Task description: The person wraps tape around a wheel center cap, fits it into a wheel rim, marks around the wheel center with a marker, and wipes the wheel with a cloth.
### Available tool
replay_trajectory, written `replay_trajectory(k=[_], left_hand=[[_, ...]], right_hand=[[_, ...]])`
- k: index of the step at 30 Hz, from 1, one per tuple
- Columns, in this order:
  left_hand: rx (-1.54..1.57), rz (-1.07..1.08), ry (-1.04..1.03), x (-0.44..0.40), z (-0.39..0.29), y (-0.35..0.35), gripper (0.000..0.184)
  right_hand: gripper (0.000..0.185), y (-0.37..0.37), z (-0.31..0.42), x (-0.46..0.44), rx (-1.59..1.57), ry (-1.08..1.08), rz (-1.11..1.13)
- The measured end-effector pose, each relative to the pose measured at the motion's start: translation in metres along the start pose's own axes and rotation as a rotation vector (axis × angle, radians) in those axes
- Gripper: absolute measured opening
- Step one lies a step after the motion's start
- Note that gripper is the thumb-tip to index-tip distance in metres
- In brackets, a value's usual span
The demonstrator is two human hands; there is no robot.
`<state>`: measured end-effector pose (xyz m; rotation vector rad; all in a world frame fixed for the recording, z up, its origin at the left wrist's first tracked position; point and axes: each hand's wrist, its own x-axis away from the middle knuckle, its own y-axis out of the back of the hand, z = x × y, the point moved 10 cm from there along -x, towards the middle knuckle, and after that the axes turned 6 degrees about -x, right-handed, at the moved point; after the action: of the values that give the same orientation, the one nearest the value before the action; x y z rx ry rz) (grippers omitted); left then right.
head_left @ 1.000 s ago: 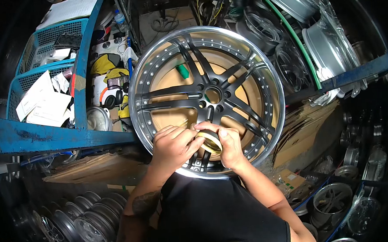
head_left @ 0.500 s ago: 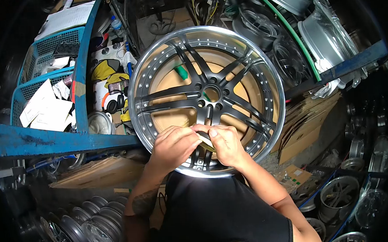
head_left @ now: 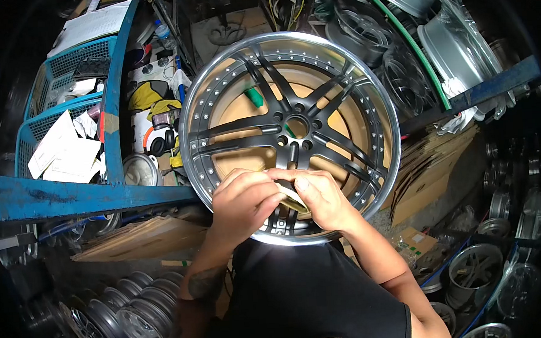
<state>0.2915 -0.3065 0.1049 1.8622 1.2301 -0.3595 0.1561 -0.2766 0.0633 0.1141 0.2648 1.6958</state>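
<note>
Both hands meet above the near side of a wheel rim [head_left: 294,149], which has black double spokes and a polished, studded lip. Between them is a roll of tape [head_left: 295,199], pale yellowish and partly hidden by the fingers. My left hand [head_left: 244,201] is closed, its fingers pinched at the left side of the roll. Gripping the roll's right side, my right hand [head_left: 323,198] has its thumb pressed on top and its fingers curled behind. A green cylindrical piece [head_left: 254,97] shows through the spokes at the upper left of the rim.
Blue baskets [head_left: 65,103] with papers stand at left behind a blue metal beam [head_left: 88,199]. Headphones [head_left: 162,142] and gloves lie beside them. Stacked cardboard [head_left: 433,176] leans at right. More wheel rims [head_left: 140,310] crowd the lower left and both right corners.
The tape has tilted a little and shows more of its edge. Both hands stay together, with only small finger shifts, and the view has moved slightly.
</note>
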Motion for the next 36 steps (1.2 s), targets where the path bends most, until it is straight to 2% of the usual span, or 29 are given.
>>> replay_trajectory(k=[5, 14, 17, 20, 23, 26, 29, 32, 33, 36], left_hand=[[0.041, 0.164, 0.110, 0.000, 0.004, -0.006, 0.031], [0.042, 0.114, -0.008, 0.021, 0.013, -0.020, 0.032], [0.050, 0.080, -0.027, 0.023, 0.012, -0.021, 0.030], [0.070, 0.047, 0.035, 0.019, 0.017, -0.020, 0.038], [0.112, -0.059, 0.199, 0.021, 0.026, -0.010, 0.031], [0.083, 0.034, 0.517, 0.031, 0.048, -0.018, 0.023], [0.082, 0.405, 0.708, 0.053, 0.064, -0.045, 0.011], [0.333, 0.619, 0.765, 0.074, 0.064, -0.067, 0.014], [0.572, 0.541, 0.794, 0.079, 0.062, -0.075, 0.016], [0.766, 0.401, 0.897, 0.089, 0.061, -0.083, 0.017]], right_hand=[[0.056, -0.015, -0.016, 0.010, -0.016, -0.017, -0.009], [0.057, -0.026, -0.030, 0.018, -0.026, -0.109, 0.047], [0.059, -0.023, -0.025, 0.019, -0.043, -0.209, 0.099], [0.059, -0.022, -0.022, 0.018, -0.113, -0.234, 0.079], [0.058, -0.024, -0.024, 0.019, -0.086, -0.075, 0.010], [0.057, -0.019, -0.017, 0.018, -0.118, 0.020, -0.029], [0.057, -0.013, -0.020, 0.021, -0.141, 0.025, -0.112], [0.057, -0.014, -0.014, 0.021, -0.065, 0.078, -0.051], [0.058, -0.016, -0.010, 0.022, -0.072, 0.163, -0.084], [0.058, -0.017, -0.018, 0.024, -0.084, 0.121, -0.081]])
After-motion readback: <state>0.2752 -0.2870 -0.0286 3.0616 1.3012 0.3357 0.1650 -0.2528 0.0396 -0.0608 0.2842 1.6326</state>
